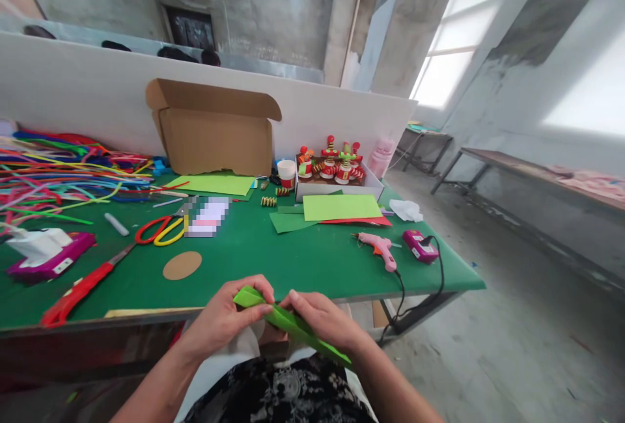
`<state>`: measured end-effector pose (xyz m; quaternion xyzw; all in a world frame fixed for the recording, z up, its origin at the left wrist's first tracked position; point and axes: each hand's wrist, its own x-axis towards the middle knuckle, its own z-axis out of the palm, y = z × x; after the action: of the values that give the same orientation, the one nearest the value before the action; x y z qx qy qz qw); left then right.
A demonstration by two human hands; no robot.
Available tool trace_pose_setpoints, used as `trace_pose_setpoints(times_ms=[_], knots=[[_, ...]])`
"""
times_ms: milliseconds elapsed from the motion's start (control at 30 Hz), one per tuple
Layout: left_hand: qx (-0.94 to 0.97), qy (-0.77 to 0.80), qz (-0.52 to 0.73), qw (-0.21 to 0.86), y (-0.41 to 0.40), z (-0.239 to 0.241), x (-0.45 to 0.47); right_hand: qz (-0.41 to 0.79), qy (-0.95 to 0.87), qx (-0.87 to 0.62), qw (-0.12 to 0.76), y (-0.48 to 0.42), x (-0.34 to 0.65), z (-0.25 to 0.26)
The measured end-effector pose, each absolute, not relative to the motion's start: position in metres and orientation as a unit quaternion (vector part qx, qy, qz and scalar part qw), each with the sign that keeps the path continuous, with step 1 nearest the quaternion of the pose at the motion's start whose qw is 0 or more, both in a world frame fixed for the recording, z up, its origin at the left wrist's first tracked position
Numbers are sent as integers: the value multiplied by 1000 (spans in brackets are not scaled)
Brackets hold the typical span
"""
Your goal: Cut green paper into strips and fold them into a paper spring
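Observation:
A bright green strip of folded paper (297, 327) is held in both hands over my lap, just off the table's front edge. My left hand (239, 309) pinches its upper left end between thumb and fingers. Closer to the middle, my right hand (322, 319) grips the strip, with the thumb along the top; some of its fingers are hidden behind the paper. The strip's far end slants down to the right past my right hand. Beyond my left hand, a brown cardboard disc (182, 265) lies flat on the green tabletop (244, 260).
Red scissors (81, 289) and red-yellow scissors (163, 230) lie left, near many pipe cleaners (63, 169). A pink glue gun (378, 247) and purple power socket (420, 245) sit right, cords hanging off the edge. Behind are green sheets (342, 207), a box of figures (339, 185) and a cardboard box (217, 140).

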<state>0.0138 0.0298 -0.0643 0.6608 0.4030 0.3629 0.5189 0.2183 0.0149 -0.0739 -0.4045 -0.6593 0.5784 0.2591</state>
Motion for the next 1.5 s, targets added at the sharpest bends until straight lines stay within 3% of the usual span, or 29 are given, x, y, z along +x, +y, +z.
trace_pose_setpoints(times_ms=[100,200,300,433,600,800,900,1000,1100,1200,1267,1500], knots=[[657,366,354,556,30,-68,15,758,-549,-293,196,13,219,-79],[615,342,331,629,28,-72,18,820,-482,-249,185,8,215,-91],[598,338,379,620,29,-74,10,818,-470,-261,205,7,213,-102],[662,319,447,511,35,-67,-18,790,-488,-291,230,10,214,-107],[782,293,333,439,40,-56,-43,756,-521,-334,215,10,214,-99],[824,332,308,340,35,-55,-39,697,-567,-383,212,10,213,-90],[869,346,309,170,29,-56,-29,610,-642,-422,192,18,212,-83],[901,323,287,-39,27,-63,-18,436,-765,-452,145,33,207,-72],[894,324,268,-157,31,-79,-14,246,-831,-476,149,49,202,-64],[877,356,256,-197,36,-101,-19,92,-848,-466,235,54,206,-68],[877,366,240,-198,37,-113,-24,67,-863,-421,272,50,212,-79],[882,379,208,-188,28,-125,-30,-22,-887,-400,230,20,234,-127]])
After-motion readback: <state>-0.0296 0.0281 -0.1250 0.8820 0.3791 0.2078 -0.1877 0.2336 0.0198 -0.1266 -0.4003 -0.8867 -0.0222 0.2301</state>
